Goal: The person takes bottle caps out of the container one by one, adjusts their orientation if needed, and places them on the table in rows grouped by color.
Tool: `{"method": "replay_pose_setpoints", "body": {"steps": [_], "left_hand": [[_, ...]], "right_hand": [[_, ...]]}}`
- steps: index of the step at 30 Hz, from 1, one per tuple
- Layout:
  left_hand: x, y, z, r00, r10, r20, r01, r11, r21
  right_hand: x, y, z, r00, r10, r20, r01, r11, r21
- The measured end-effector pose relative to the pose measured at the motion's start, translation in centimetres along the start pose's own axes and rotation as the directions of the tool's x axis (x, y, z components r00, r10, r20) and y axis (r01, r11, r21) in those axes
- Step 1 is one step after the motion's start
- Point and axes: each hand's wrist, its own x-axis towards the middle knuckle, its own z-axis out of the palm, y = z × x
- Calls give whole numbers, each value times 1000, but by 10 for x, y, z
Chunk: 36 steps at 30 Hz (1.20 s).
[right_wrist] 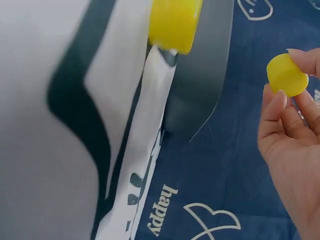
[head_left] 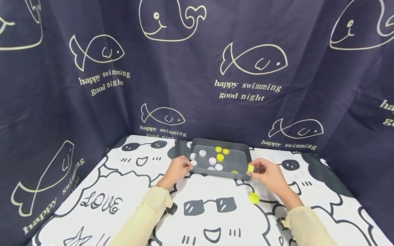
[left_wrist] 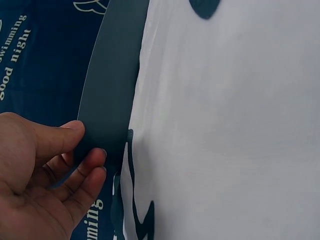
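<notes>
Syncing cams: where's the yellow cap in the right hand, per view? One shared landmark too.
Head: held cap, right of center, at the tray's near right corner.
Left wrist: not in it.
Right wrist: upper right, in the right hand; the cap at the top edge is another.
Shared landmark: dark gray tray, only partly visible in wrist views.

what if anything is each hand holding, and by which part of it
The right hand pinches a yellow cap by its edge, in its fingers. The left hand grips the tray at its near left corner.
</notes>
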Motion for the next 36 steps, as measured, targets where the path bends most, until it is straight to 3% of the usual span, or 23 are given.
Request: {"method": "replay_pose_setpoints", "body": {"steps": [9, 17, 22, 29, 32, 36], "left_hand": [[0, 1, -1, 1000, -1, 2, 1, 1000, -3], [-2, 2, -1, 1000, -3, -11, 3, 1000, -13], [0, 4, -2, 1000, -15, -2, 15, 1000, -13], [2, 4, -3, 1000, -26, 5, 26, 1000, -11], [1, 5, -3, 1000, -25, 3, 25, 1000, -7], [1, 6, -4, 1000, -29, 3, 29, 1000, -4]], "right_hand": [[-9, -10, 7, 984, -37, 172, 29, 998, 48], [-13, -12, 10, 927, -92, 362, 83, 996, 40], [-17, -17, 14, 910, -129, 393, 147, 989, -17], [-19, -15, 20, 896, -55, 440, 114, 988, -109], [-20, -14, 21, 889, -49, 455, 109, 988, -106], [-21, -14, 20, 865, -95, 493, 149, 986, -70]]}}
